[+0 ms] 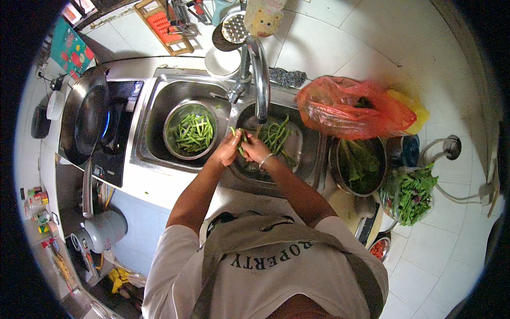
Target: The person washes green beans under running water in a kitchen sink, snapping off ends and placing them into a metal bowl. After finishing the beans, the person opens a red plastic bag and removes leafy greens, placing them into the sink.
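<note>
Both my hands meet over the divider of a steel double sink (pixel 316 175), just below the faucet (pixel 261 95). My left hand (pixel 230 148) and my right hand (pixel 255 148) hold green beans (pixel 240 145) between their fingers. Water runs from the spout beside my right hand. Long whole green beans (pixel 275 137) lie in the right basin. In the left basin stands a round metal bowl (pixel 166 137) with short bean pieces (pixel 194 133) in it. A bracelet circles my right wrist.
A wok (pixel 85 119) rests on the cooktop (pixel 115 147) at left. A white bowl (pixel 223 62) stands behind the sink. Right of it are a red plastic bag (pixel 350 107), a pot of leafy greens (pixel 384 167), a bag of greens (pixel 414 195) and a knife (pixel 364 227).
</note>
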`<state>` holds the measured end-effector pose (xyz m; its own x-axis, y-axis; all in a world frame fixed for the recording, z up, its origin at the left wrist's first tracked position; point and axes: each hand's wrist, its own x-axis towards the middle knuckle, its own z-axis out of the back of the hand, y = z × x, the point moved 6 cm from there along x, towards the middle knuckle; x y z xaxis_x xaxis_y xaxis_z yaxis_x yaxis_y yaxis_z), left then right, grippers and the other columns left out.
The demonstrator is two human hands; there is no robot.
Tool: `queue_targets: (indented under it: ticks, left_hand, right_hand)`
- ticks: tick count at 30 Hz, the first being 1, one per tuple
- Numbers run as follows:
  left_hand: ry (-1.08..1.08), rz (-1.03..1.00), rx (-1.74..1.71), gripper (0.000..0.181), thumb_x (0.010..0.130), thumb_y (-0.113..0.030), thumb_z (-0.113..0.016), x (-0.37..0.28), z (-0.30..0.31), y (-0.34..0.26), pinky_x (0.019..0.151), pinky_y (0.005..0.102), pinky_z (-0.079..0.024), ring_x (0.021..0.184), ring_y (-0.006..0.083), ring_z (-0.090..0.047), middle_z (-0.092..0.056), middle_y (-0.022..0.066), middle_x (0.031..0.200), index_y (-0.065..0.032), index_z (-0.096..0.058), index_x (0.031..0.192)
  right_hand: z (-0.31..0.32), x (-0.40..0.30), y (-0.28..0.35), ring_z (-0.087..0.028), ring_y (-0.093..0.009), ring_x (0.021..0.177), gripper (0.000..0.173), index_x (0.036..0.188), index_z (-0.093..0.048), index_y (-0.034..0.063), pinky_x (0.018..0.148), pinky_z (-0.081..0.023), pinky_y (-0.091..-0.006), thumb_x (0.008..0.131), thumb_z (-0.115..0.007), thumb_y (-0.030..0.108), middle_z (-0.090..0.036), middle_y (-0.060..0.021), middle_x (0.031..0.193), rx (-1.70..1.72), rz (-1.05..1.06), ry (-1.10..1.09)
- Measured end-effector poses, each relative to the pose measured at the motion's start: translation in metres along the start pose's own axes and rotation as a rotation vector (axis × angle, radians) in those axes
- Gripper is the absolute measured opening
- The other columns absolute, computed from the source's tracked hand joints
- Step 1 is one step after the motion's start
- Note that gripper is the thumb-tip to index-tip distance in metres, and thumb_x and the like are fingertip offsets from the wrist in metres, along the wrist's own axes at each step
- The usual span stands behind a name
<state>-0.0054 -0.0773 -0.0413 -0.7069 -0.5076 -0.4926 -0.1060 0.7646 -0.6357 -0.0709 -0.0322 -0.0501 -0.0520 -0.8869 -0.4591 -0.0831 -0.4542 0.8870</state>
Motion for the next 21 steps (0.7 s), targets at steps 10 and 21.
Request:
queue_targets:
  ticks: [10, 21]
  left_hand:
    - [-0.672, -0.131, -0.475, 0.026, 0.085, -0.026, -0.039, 0.005, 0.148, -0.032, 0.063, 0.0422, -0.041, 0.068, 0.025, -0.046, -0.048, 0.0138, 0.075, -0.0001, -0.044, 0.085]
    - [-0.911, -0.384, 0.752, 0.026, 0.068, -0.005, -0.049, -0.025, 0.099, -0.038, 0.065, 0.0296, -0.042, 0.07, 0.0201, -0.052, -0.053, 0.0127, 0.083, 0.0, -0.051, 0.094]
  right_hand:
    - [0.142, 0.038, -0.127, -0.049, -0.018, 0.061, 0.033, 0.1, -0.043, 0.0004, 0.051, -0.04, -0.0301, 0.079, -0.048, 0.026, -0.05, -0.0104, 0.075, -0.41, -0.486, -0.633]
    - [0.167, 0.039, -0.19, -0.045, -0.029, 0.091, 0.053, 0.115, -0.034, 0.0044, 0.072, -0.04, -0.0406, 0.074, -0.052, 0.033, -0.039, -0.0162, 0.109, -0.185, -0.642, -0.702]
